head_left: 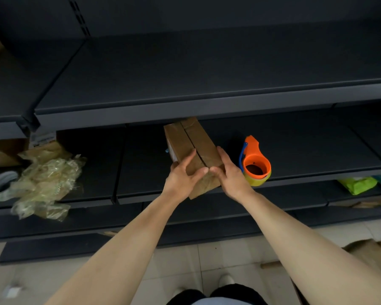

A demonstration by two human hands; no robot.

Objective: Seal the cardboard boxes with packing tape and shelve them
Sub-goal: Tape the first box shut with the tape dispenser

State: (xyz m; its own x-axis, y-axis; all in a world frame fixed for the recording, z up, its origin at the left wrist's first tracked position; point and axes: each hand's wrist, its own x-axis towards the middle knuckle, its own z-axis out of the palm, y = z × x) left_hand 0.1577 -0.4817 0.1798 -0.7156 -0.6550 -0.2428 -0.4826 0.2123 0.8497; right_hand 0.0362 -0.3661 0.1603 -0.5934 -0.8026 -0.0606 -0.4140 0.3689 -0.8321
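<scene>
a brown cardboard box [191, 148] lay lengthwise on the middle shelf [295, 139] of a dark metal rack; its far end reached under the front lip of the upper shelf [207, 84] and its near end stuck out past the shelf's front edge; a dark seam ran down the middle of its top from end to end.

both hands were clamped on the near end of the box, close together; the left hand [180, 176] held the left side, with its forefinger stretched along the top, its other fingers wrapped round the left face and its thumb pointing in toward the seam; the right hand [231, 176] held the right side, fingers laid along the top right edge, thumb bent inward; the two thumb tips almost met over the seam.

just right of the box, on the same shelf, stood an orange tape dispenser [254, 164] with a blue handle and a yellowish roll of tape; it sat near the right hand, though whether they touched i could not tell; well to the left a heap of crumpled clear plastic wrap [46, 181] spilled over the shelf edge; a bright green packet [357, 184] lay on a lower shelf at the far right; pale floor tiles [185, 260] showed below.
</scene>
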